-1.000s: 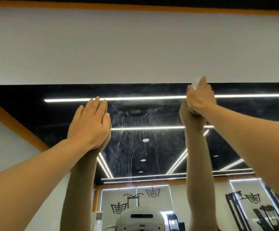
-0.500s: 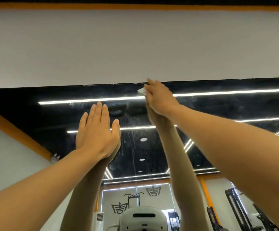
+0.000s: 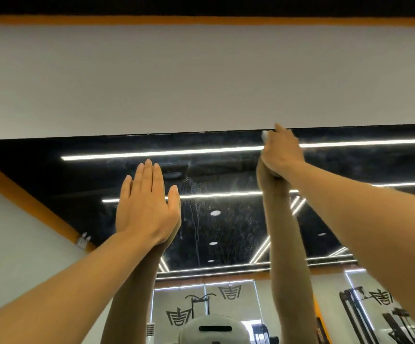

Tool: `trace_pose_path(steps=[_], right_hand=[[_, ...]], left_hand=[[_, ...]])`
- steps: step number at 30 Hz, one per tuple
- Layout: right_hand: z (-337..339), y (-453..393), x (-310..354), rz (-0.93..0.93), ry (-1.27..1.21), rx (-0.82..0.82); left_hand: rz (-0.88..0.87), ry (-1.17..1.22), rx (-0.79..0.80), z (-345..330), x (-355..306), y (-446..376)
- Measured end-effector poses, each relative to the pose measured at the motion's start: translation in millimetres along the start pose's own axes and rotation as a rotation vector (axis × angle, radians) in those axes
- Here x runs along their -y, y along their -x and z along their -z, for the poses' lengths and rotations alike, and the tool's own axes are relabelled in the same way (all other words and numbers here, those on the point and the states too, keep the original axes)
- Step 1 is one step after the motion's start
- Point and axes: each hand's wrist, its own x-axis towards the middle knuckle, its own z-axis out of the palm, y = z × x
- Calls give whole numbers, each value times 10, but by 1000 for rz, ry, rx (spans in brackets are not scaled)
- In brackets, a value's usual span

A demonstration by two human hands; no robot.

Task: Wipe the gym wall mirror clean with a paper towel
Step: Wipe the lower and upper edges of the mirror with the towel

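Left hand [image 3: 149, 207] lies flat, fingers straight, on the mirror [image 3: 226, 219] at centre-left; right hand [image 3: 282, 152] clutches the paper towel [image 3: 265, 135] against the mirror's top edge, upper right of centre

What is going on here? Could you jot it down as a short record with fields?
place: gym wall mirror, white wall above it
left hand: flat on the glass, fingers straight
right hand: at the mirror's top edge, holding a paper towel that barely shows
glass: streaks and drip marks between the hands
reflected: ceiling light strips, gym machines
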Motion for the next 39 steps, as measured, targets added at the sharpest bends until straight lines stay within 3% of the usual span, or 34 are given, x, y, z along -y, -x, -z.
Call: trace_pose_path(steps=[6, 10, 14, 22, 27, 34, 39], right_hand=[[-270, 188, 1003, 335, 6, 136], [-290, 299, 1102, 506, -40, 212], [-185, 181, 793, 417, -89, 218], [98, -11, -351, 105, -59, 60], [204, 174, -672, -7, -88, 16], [179, 566, -282, -132, -214, -55], [-64, 737, 579, 46, -92, -16]], left_hand=[[26, -38, 1, 14, -52, 12], [30, -52, -10, -3, -46, 24], [7, -25, -33, -6, -21, 28], [5, -10, -65, -29, 21, 25], [17, 24, -71, -16, -22, 33], [120, 76, -120, -15, -71, 119], [65, 136, -15, 56, 12, 113]])
